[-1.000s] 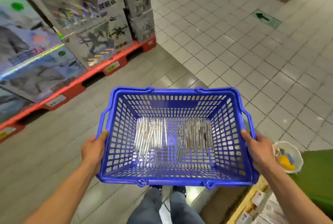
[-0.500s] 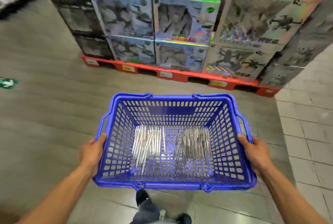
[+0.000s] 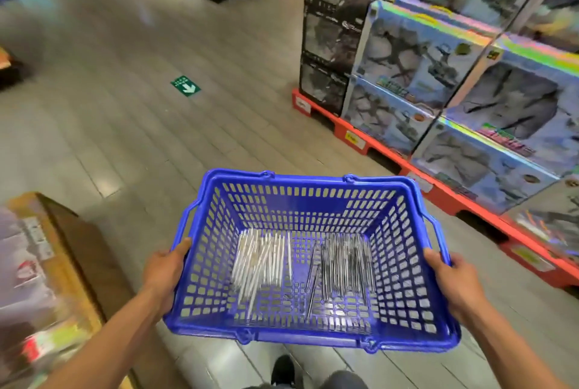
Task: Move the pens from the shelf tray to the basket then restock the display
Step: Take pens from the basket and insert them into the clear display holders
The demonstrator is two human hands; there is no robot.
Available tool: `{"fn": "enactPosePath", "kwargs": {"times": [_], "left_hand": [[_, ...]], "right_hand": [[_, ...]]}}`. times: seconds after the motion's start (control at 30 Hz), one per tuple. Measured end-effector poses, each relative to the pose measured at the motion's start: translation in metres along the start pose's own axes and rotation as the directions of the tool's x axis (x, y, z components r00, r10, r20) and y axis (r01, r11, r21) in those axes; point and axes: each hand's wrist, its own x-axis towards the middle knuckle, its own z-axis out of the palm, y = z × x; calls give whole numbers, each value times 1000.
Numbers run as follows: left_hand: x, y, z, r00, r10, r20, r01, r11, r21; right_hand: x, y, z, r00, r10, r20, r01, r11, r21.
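Under my feet the grey plank floor (image 3: 131,138) carries a green arrow sticker (image 3: 185,86) well left of the red pallet (image 3: 407,166), which sits on the boards stacked with toy boxes (image 3: 416,75).

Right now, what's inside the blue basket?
Two bunches of pens lie on the bottom of the blue basket: white pens on the left and darker pens on the right. Nothing else shows inside. Pens lower in each bunch are covered.
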Motion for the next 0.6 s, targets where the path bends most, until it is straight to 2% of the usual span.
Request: {"fn": "enactPosePath", "kwargs": {"times": [0.27, 0.4, 0.6], "left_hand": [[56, 27, -52, 975, -102, -197, 79, 989, -126], [90, 40, -65, 957, -160, -243, 116, 976, -186], [139, 67, -79, 900, -224, -373, 150, 965, -216]], "right_hand": [[68, -122, 121, 972, -121, 202, 147, 982, -121], [96, -178, 184, 946, -169, 277, 216, 965, -149], [139, -262, 275, 900, -147, 411, 239, 954, -183]]}}
